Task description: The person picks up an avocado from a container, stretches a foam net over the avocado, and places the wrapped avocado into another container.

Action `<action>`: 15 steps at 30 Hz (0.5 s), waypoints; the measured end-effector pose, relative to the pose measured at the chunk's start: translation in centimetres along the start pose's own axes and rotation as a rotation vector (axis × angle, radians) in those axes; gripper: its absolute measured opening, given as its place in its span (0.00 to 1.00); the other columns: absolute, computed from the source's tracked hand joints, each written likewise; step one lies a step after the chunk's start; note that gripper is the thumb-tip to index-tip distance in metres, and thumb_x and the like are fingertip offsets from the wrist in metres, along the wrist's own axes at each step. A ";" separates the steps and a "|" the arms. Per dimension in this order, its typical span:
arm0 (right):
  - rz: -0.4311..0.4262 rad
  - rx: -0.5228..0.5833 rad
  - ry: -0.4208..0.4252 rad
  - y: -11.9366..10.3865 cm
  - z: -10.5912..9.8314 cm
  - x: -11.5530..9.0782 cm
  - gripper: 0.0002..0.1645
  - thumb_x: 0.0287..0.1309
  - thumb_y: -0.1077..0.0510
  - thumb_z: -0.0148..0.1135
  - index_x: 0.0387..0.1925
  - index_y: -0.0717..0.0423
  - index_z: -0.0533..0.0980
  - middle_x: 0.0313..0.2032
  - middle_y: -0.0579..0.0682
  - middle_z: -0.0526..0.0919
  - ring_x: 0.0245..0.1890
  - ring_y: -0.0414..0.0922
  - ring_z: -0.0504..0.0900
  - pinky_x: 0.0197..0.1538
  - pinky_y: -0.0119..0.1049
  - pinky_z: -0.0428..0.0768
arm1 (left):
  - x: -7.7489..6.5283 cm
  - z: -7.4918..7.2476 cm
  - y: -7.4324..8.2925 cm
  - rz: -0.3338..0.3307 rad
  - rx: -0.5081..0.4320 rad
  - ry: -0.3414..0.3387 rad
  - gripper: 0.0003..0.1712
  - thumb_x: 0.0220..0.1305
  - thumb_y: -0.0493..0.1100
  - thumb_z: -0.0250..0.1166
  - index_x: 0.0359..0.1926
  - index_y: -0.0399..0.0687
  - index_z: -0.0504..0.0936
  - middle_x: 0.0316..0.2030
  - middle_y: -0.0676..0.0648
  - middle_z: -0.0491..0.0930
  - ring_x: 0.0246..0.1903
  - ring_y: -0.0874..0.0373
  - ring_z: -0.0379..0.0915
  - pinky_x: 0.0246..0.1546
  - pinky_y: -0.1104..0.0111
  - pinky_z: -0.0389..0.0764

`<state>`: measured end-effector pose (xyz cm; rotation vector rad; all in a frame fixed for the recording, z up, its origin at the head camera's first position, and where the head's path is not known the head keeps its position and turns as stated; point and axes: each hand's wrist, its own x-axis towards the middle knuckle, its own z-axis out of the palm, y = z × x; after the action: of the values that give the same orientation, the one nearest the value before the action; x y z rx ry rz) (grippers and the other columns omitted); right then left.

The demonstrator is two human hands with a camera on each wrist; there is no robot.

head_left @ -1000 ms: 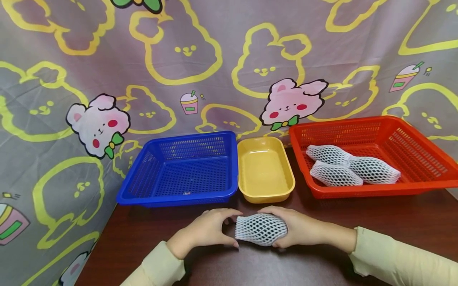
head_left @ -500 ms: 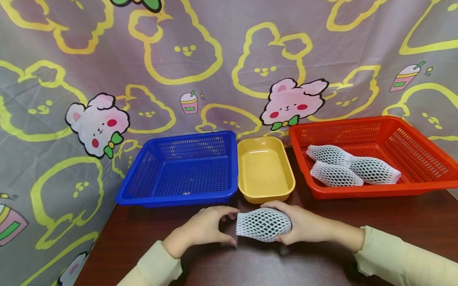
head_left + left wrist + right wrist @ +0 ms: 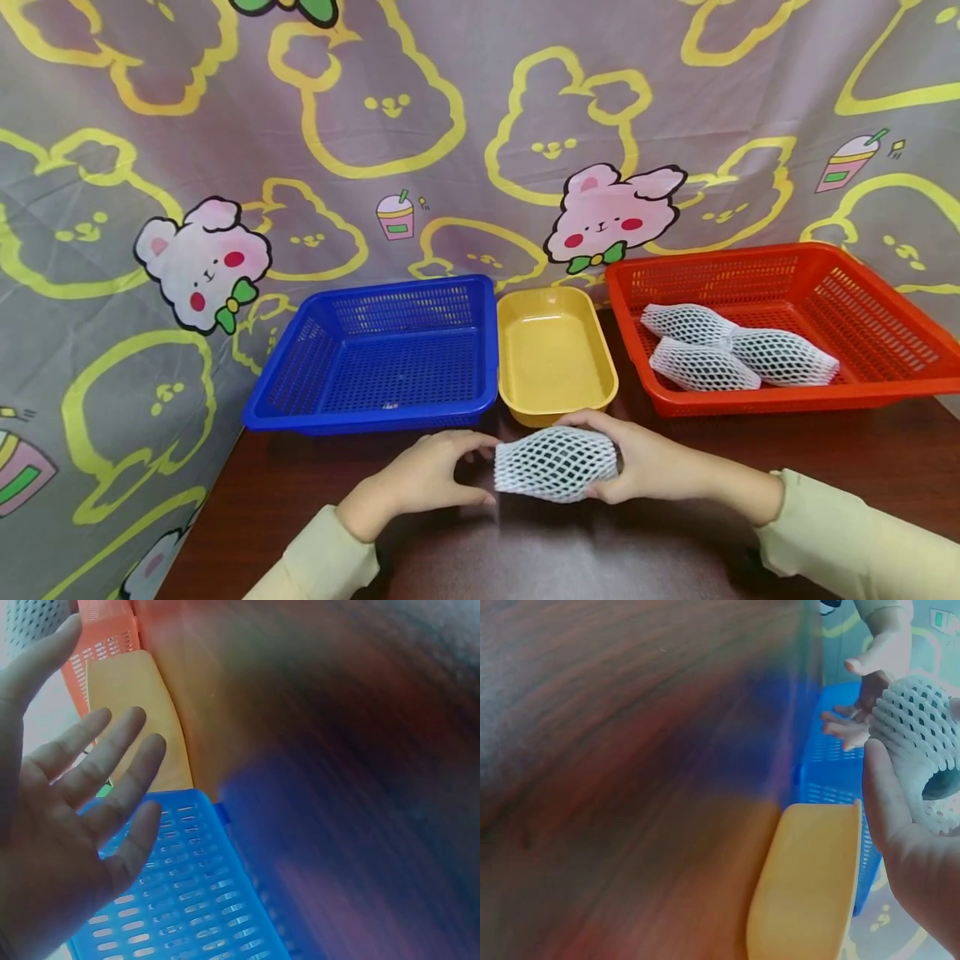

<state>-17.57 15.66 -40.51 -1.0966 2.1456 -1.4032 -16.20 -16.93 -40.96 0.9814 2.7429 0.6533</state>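
My right hand (image 3: 637, 458) grips the right end of a white foam fruit net (image 3: 555, 465) between thumb and fingers. Something dark shows through the mesh, and a rounded dark surface (image 3: 940, 784) appears in the net's open end in the right wrist view. At the net's other end my left hand (image 3: 423, 475) is held with thumb and fingers spread apart, fingertips right beside the mesh. The left wrist view shows that palm and its loosely straight fingers (image 3: 124, 780) holding nothing.
Behind the hands stand a blue basket (image 3: 375, 421), a yellow tray (image 3: 558, 414) and a red basket (image 3: 750, 403) on a dark wooden table (image 3: 300, 475). Several similar netted things (image 3: 783, 356) lie in the red basket. A patterned cloth (image 3: 465, 108) hangs behind.
My right hand has moved slightly right and up with the netted thing. My left hand has shifted a little left, its fingers still spread.
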 end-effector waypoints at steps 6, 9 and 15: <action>0.054 0.015 -0.024 -1.3 -0.9 -0.1 0.41 0.55 0.55 0.74 0.68 0.55 0.65 0.57 0.53 0.76 0.53 0.51 0.78 0.54 0.35 0.79 | -0.2 -0.6 0.5 0.025 0.022 0.003 0.34 0.59 0.57 0.76 0.63 0.50 0.81 0.49 0.56 0.83 0.49 0.62 0.77 0.53 0.61 0.77; 0.054 0.035 -0.030 -1.7 -1.3 -0.1 0.41 0.56 0.56 0.73 0.69 0.56 0.65 0.58 0.54 0.76 0.54 0.54 0.77 0.55 0.36 0.79 | -0.2 -1.0 0.8 0.039 0.041 0.014 0.32 0.60 0.57 0.75 0.63 0.51 0.81 0.49 0.56 0.82 0.50 0.61 0.77 0.54 0.59 0.77; 0.042 0.079 -0.034 -2.6 -1.9 -0.1 0.40 0.56 0.57 0.72 0.68 0.55 0.65 0.58 0.56 0.75 0.54 0.57 0.76 0.53 0.39 0.82 | -0.1 -1.6 1.0 0.081 0.052 0.044 0.28 0.63 0.55 0.73 0.61 0.51 0.82 0.50 0.57 0.83 0.51 0.60 0.77 0.57 0.57 0.76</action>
<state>-17.63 16.38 -37.38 -1.0333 2.0598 -1.4274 -16.00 -16.84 -39.02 1.1082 2.7842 0.6265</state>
